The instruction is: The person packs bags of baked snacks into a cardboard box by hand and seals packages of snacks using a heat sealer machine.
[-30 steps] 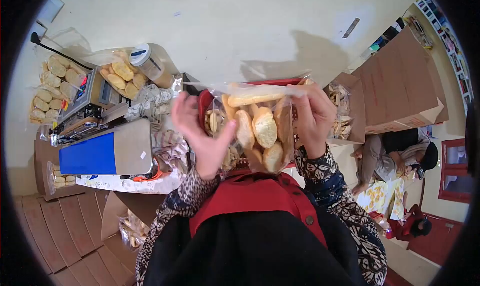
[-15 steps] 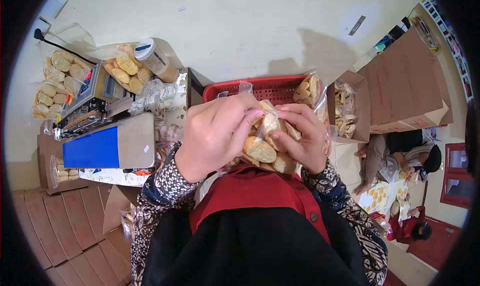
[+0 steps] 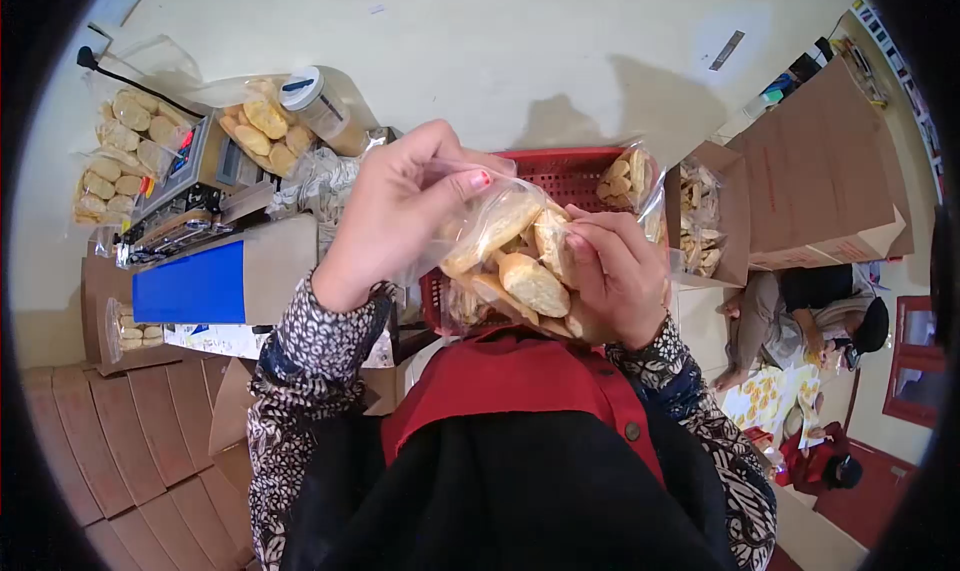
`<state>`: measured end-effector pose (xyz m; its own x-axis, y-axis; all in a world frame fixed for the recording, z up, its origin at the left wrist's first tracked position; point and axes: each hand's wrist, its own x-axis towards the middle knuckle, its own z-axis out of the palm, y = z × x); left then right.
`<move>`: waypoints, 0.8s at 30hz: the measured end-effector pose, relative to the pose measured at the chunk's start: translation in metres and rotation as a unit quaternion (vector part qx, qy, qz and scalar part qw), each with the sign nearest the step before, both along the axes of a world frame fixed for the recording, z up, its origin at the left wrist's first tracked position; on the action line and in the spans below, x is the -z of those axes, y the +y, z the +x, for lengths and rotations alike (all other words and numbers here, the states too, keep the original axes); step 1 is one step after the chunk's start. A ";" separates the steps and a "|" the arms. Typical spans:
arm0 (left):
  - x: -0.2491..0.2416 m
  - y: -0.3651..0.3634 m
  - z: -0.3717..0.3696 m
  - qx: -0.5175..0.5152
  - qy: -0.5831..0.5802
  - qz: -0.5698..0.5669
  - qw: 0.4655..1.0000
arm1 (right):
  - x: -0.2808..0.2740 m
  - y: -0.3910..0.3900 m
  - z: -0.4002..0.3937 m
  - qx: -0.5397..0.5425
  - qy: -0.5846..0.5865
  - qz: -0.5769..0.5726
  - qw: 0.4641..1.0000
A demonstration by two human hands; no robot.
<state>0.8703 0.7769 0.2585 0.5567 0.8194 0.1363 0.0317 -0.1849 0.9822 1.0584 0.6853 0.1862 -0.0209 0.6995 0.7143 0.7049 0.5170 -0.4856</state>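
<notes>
A clear plastic bag [image 3: 507, 233] filled with pale slices of dried bread [image 3: 533, 283] is held up in front of my chest. My left hand [image 3: 405, 206] pinches the bag's upper left edge between thumb and fingers, pulling the film out to the side. On the opposite side, my right hand [image 3: 622, 276] grips the bag with bent fingers, its thumb against the plastic. Behind and below the bag stands a red perforated basket [image 3: 575, 176], partly hidden, with another filled bag [image 3: 628, 176] at its right end.
A sealing machine [image 3: 185, 186] with a blue-topped surface [image 3: 190, 284] stands at left. Beside it are bread bags [image 3: 265, 131] and a lidded jar [image 3: 322, 106]. Cartons [image 3: 125, 421] are stacked lower left. An open carton [image 3: 712, 206] holds bags at right. Two people sit on the floor further right.
My left hand has moved left and up, drawing the bag's edge outward, so the bag is spread wider and more slices show. My right hand has shifted slightly right and down.
</notes>
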 end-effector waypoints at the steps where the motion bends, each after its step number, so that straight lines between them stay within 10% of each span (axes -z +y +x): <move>1: 0.003 0.002 -0.002 0.036 -0.057 -0.095 0.993 | 0.000 -0.001 0.001 -0.003 0.000 -0.001 1.000; 13: -0.004 -0.017 0.031 0.092 0.021 -0.075 0.993 | -0.023 0.002 -0.010 0.002 0.126 -0.008 0.992; 17: -0.018 -0.029 0.034 0.038 0.228 0.271 0.934 | -0.036 0.005 -0.013 0.011 0.086 -0.036 0.996; 19: -0.011 -0.030 0.032 -0.066 0.096 0.491 0.863 | -0.039 0.010 -0.008 0.046 0.047 0.030 0.997; 24: 0.038 -0.033 -0.019 -0.199 -0.090 0.502 0.837 | -0.052 0.010 0.008 0.149 0.148 0.081 0.974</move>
<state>0.8513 0.7442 0.2208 0.1638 0.3571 0.9196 0.1553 -0.9299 0.3335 1.0668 0.6955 0.2379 0.3892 0.5204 0.7600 0.6772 0.3977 -0.6191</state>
